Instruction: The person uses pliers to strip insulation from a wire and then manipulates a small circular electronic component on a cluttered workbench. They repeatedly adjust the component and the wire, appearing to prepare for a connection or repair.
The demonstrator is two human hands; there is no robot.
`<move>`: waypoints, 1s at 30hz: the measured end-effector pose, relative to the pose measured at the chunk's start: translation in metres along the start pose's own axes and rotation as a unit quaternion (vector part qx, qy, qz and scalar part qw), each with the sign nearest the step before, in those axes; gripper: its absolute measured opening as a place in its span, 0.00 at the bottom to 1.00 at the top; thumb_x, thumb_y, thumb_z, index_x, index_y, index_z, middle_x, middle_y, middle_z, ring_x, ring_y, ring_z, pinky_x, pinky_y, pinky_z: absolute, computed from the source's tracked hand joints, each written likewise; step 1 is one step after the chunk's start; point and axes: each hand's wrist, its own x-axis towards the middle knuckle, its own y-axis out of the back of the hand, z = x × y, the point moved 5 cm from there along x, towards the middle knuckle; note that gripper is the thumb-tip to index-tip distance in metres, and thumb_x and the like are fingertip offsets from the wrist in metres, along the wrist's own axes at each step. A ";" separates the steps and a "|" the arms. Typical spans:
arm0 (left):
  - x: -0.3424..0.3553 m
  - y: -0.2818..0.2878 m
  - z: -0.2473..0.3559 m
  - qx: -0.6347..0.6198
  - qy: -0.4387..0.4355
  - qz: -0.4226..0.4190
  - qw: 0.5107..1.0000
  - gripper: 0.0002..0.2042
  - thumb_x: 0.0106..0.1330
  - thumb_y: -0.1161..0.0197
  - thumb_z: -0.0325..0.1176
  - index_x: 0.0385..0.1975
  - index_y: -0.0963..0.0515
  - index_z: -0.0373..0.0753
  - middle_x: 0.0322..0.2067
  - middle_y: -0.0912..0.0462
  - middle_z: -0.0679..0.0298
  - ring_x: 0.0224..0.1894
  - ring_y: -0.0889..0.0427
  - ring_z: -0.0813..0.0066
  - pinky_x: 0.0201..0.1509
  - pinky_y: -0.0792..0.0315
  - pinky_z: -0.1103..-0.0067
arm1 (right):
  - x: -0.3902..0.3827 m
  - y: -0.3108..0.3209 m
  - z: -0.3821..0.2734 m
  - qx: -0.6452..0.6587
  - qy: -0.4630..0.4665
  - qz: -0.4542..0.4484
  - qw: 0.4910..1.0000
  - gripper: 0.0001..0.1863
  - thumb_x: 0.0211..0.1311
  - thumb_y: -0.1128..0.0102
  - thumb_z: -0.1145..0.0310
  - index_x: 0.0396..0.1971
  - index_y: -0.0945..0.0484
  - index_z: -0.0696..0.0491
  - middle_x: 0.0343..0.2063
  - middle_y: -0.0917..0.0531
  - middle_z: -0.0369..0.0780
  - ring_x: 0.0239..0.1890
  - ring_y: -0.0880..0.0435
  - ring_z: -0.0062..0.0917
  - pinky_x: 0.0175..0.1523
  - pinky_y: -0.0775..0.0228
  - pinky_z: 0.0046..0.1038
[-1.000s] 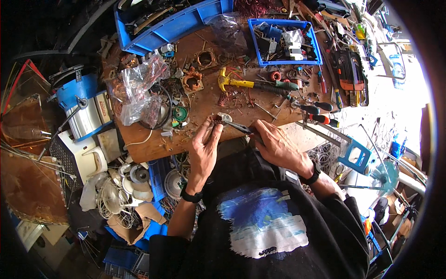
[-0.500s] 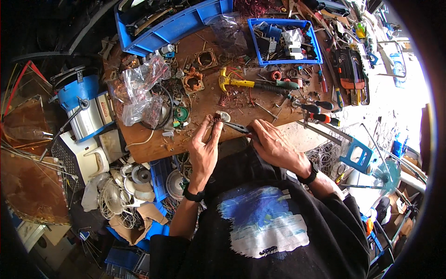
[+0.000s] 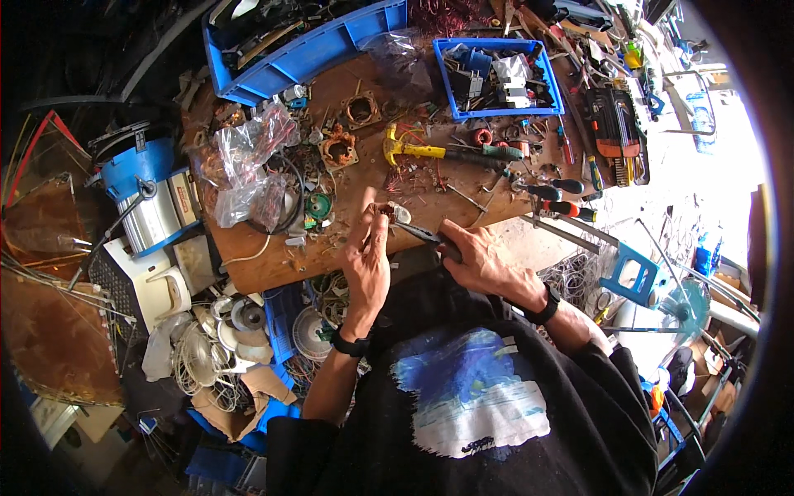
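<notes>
My left hand (image 3: 365, 271) is closed, pinching a small part with a whitish end (image 3: 400, 214) and coppery wire between thumb and fingers. My right hand (image 3: 490, 263) is wrapped round the handles of a pair of pliers (image 3: 419, 233). The dark jaws point left and reach the part beside my left fingertips. Whether they grip it is too small to tell. Beyond my hands, a yellow-headed hammer (image 3: 420, 150) lies on the wooden bench (image 3: 289, 258). Burnt-looking copper motor coils (image 3: 339, 150) lie to its left.
A blue tray of parts (image 3: 441, 78) and a larger blue crate (image 3: 285, 68) stand at the back. Clear plastic bags (image 3: 246, 178) lie at the left. Screwdrivers (image 3: 571, 210) and a hex key set (image 3: 616, 124) are at the right. Fan parts (image 3: 198, 351) sit below the bench.
The pliers have tilted, their handle end now lower, and my right hand has turned with them. My left fingers have shifted on the part, showing more of its coppery side.
</notes>
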 end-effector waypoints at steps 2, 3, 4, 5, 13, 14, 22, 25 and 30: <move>-0.001 -0.005 0.006 -0.013 -0.005 0.016 1.000 0.19 0.82 0.48 0.39 0.60 0.23 0.29 0.58 0.18 0.52 0.60 0.20 0.69 0.62 0.22 0.74 | -0.003 0.004 0.001 0.018 0.014 -0.001 1.000 0.14 0.60 0.39 0.68 0.44 0.28 0.56 0.26 0.19 0.57 0.34 0.19 0.59 0.38 0.28 0.54; -0.001 -0.011 0.003 -0.073 0.056 -0.001 0.996 0.19 0.82 0.50 0.40 0.58 0.24 0.30 0.58 0.18 0.52 0.59 0.18 0.64 0.62 0.21 0.71 | -0.005 0.006 0.002 0.027 0.021 -0.002 0.999 0.14 0.61 0.39 0.67 0.44 0.28 0.56 0.27 0.19 0.57 0.34 0.19 0.59 0.38 0.28 0.54; -0.002 -0.015 0.004 -0.099 0.060 -0.001 0.993 0.19 0.82 0.50 0.40 0.58 0.24 0.29 0.58 0.18 0.51 0.58 0.17 0.62 0.62 0.20 0.70 | -0.007 0.008 0.003 0.033 0.017 -0.010 0.999 0.14 0.61 0.39 0.67 0.44 0.28 0.56 0.27 0.19 0.57 0.34 0.19 0.59 0.38 0.28 0.54; -0.003 -0.019 0.006 -0.121 0.063 0.001 0.991 0.19 0.82 0.49 0.40 0.57 0.24 0.29 0.57 0.18 0.51 0.58 0.17 0.59 0.62 0.20 0.68 | -0.008 0.010 0.003 0.042 0.014 -0.018 0.999 0.14 0.61 0.39 0.67 0.44 0.27 0.56 0.27 0.19 0.57 0.34 0.19 0.59 0.38 0.29 0.54; -0.013 -0.044 0.001 -0.290 0.133 0.052 0.946 0.15 0.80 0.45 0.39 0.46 0.23 0.31 0.51 0.17 0.51 0.49 0.13 0.54 0.61 0.18 0.58 | -0.016 0.020 0.015 0.112 0.045 -0.061 0.991 0.20 0.57 0.40 0.70 0.49 0.26 0.61 0.33 0.19 0.58 0.41 0.18 0.58 0.44 0.28 0.49; -0.014 -0.046 -0.001 -0.297 0.138 0.062 0.943 0.14 0.80 0.45 0.39 0.45 0.23 0.31 0.50 0.17 0.51 0.48 0.12 0.55 0.60 0.18 0.57 | -0.016 0.021 0.017 0.125 0.046 -0.070 0.989 0.21 0.56 0.40 0.71 0.50 0.26 0.61 0.35 0.18 0.58 0.41 0.18 0.56 0.45 0.28 0.47; -0.010 -0.068 0.009 -0.365 0.133 0.108 0.915 0.11 0.79 0.46 0.33 0.44 0.24 0.29 0.46 0.15 0.50 0.46 0.12 0.58 0.58 0.17 0.53 | -0.018 0.025 0.031 0.220 0.039 -0.131 0.966 0.22 0.57 0.41 0.66 0.50 0.26 0.58 0.34 0.20 0.48 0.39 0.19 0.42 0.48 0.28 0.39; -0.008 -0.069 0.014 -0.354 0.132 0.064 0.924 0.12 0.79 0.48 0.35 0.44 0.25 0.31 0.56 0.19 0.48 0.52 0.14 0.47 0.61 0.19 0.53 | -0.019 0.023 0.043 0.235 -0.002 -0.181 0.955 0.18 0.58 0.41 0.65 0.48 0.24 0.56 0.31 0.22 0.42 0.35 0.22 0.33 0.42 0.30 0.33; -0.005 -0.068 0.021 -0.356 0.118 0.023 0.927 0.12 0.79 0.49 0.35 0.44 0.24 0.32 0.61 0.22 0.44 0.59 0.18 0.44 0.64 0.21 0.52 | -0.016 0.012 0.046 0.413 -0.051 -0.289 0.862 0.08 0.58 0.41 0.70 0.37 0.25 0.53 0.29 0.26 0.33 0.26 0.30 0.15 0.30 0.38 0.22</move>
